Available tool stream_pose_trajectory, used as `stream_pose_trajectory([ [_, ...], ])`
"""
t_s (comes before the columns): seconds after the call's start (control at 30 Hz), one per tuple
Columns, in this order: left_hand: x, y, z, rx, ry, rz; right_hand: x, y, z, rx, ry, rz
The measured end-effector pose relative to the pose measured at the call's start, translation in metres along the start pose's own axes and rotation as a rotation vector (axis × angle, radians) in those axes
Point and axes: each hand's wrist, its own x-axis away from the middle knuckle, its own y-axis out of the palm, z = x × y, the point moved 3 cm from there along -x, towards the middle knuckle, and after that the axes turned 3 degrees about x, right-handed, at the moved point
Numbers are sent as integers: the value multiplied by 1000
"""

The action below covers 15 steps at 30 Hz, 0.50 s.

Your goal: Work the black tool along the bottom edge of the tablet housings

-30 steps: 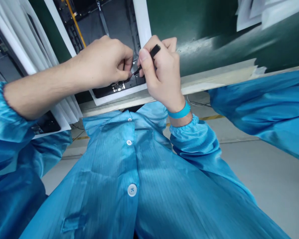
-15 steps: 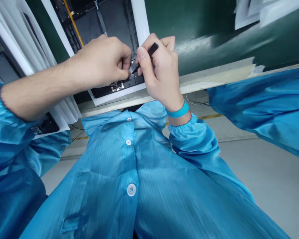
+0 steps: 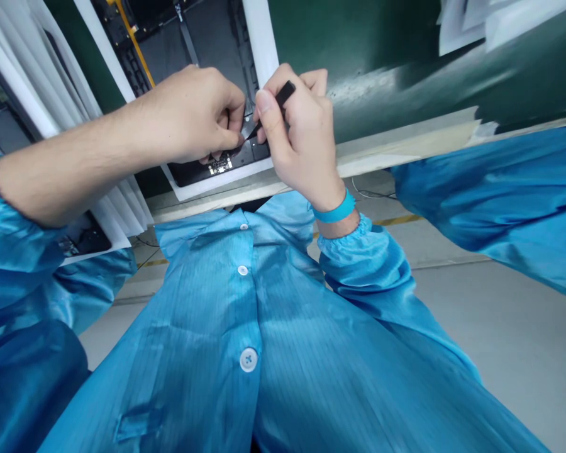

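Both hands meet over the near end of an opened black electronic device (image 3: 207, 44) with exposed circuit parts. My right hand (image 3: 304, 129) grips a slim black tool (image 3: 285, 94), likely tweezers or a pry stick, slanting down so its pointed tip reaches my left fingertips. My left hand (image 3: 193, 116) is closed in a pinch, thumb and index finger together at that tip; anything between them is too small to make out. Just below the left fingers, a small circuit board (image 3: 220, 165) with bright contacts shows at the device's near edge. An orange flex cable (image 3: 134, 41) runs along its left side.
White paper or foam (image 3: 259, 38) lies under the device on a green table mat (image 3: 358, 50). Stacked white sheets and another device (image 3: 92, 236) stand at left. Papers (image 3: 462, 25) lie at upper right. Blue-clad people's sleeves or legs (image 3: 500, 189) are close on both sides.
Hands and device sit slightly further left in view, together with the table. The left fingers stay pinched at the tool's tip, with only a slight shift; the grip is the same.
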Motion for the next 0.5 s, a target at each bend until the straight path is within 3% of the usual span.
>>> stream_pose_trajectory([
  [0.5,0,-1,-1,-16,-3,1,-1,2,0,4,-15,13],
])
